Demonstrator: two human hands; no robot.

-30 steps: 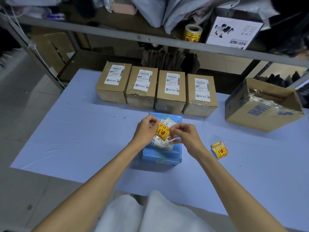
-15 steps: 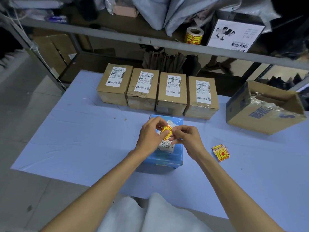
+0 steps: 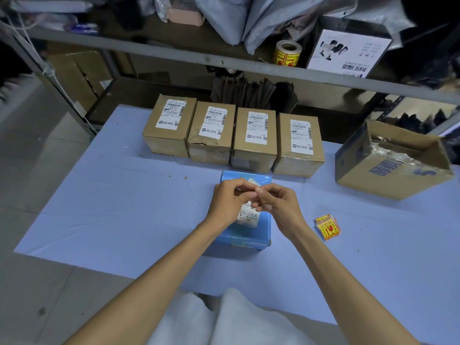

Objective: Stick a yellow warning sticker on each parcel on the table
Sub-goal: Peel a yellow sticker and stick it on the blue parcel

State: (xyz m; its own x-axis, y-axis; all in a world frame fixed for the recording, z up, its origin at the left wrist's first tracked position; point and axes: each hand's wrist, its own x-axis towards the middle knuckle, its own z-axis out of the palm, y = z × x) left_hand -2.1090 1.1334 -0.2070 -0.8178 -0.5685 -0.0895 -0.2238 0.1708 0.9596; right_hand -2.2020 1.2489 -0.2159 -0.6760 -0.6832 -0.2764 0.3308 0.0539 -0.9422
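Observation:
A blue parcel [image 3: 245,236] with a white shipping label [image 3: 249,216] lies on the light-blue table [image 3: 112,207] in front of me. My left hand [image 3: 229,200] and right hand [image 3: 281,202] meet just above it, fingertips pinched together on a yellow warning sticker. Only a pale corner of the sticker [image 3: 254,181] shows between the fingers. Behind the blue parcel stands a row of brown parcels [image 3: 256,155], each with a white label and no yellow sticker visible. A small stack of yellow stickers [image 3: 328,227] lies to the right of my right hand.
An open cardboard carton [image 3: 388,168] sits tilted at the table's right rear. A metal shelf rail [image 3: 174,54] crosses above the parcels, with a roll of yellow stickers [image 3: 288,53] on the shelf. Grey floor lies to the left of the table.
The yellow sticker was plainly visible between both hands a second ago. My fingers have since closed together over it, so it is almost hidden. The parcels have not moved.

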